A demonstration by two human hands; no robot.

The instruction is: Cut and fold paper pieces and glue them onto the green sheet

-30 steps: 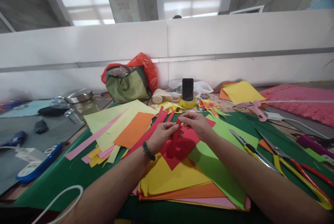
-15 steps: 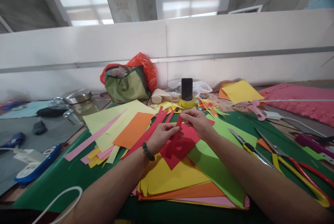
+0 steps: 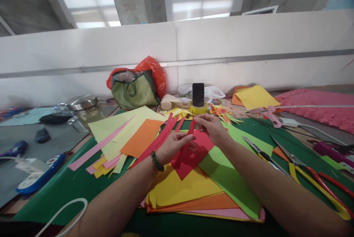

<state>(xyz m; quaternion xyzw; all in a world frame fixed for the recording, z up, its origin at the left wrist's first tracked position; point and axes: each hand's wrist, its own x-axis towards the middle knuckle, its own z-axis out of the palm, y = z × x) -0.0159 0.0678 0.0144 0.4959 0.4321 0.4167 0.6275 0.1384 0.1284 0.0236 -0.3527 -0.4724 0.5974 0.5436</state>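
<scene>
A narrow red paper strip (image 3: 191, 128) is stretched between my two hands. My left hand (image 3: 174, 145), with a green bead bracelet at the wrist, pinches its lower part between thumb and fingers. At the upper end, the fingertips of my right hand (image 3: 211, 127) are closed on the strip. Directly beneath lies a red paper sheet (image 3: 184, 170), over a stack of yellow paper (image 3: 185, 191) and orange sheets. Several more red strips (image 3: 159, 138) lie left of my left hand. A light green sheet (image 3: 231, 178) passes under my right forearm.
A utility knife (image 3: 265, 157) and scissors (image 3: 300, 163) lie on the right, near a pink glue gun (image 3: 272, 116). A phone (image 3: 198, 95) stands on a tape roll at the back. Left are a glass jar (image 3: 85, 111) and a blue power strip (image 3: 38, 176).
My right hand has shifted slightly to the right and my left hand a touch with it. The red strip is still held between them.
</scene>
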